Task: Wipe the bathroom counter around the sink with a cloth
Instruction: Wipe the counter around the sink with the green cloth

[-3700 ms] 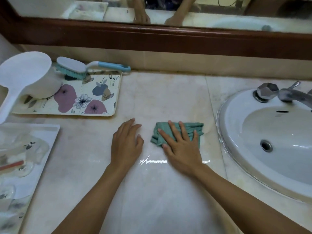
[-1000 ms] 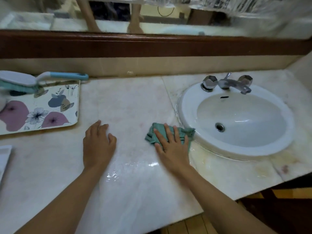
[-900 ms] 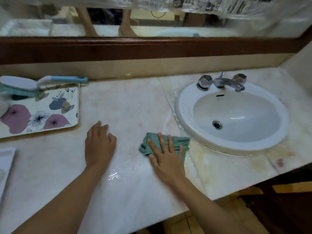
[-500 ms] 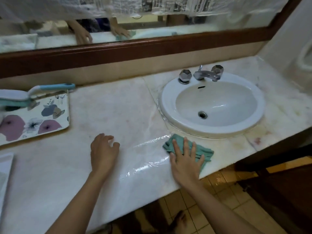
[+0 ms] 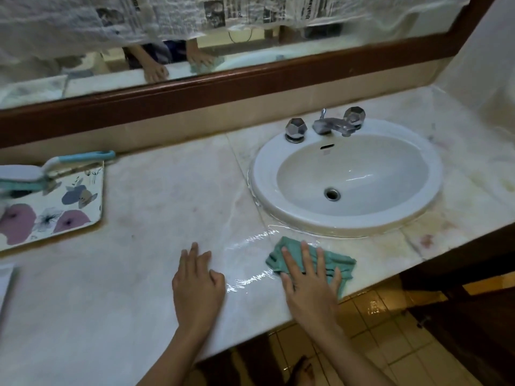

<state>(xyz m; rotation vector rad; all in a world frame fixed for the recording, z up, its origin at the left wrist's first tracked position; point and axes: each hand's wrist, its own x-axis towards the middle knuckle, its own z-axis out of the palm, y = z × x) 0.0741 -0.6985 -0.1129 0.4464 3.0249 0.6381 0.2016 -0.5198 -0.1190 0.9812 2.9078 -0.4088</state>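
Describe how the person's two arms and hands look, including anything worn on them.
Both forearms are bare as far as the frame shows: no sleeves in view. The left hand and right hand wear no gloves, and no rings, watch or bracelet show on the fingers or wrists. Fingernails look short and unpainted. The arms are slim and enter from the bottom edge of the picture.
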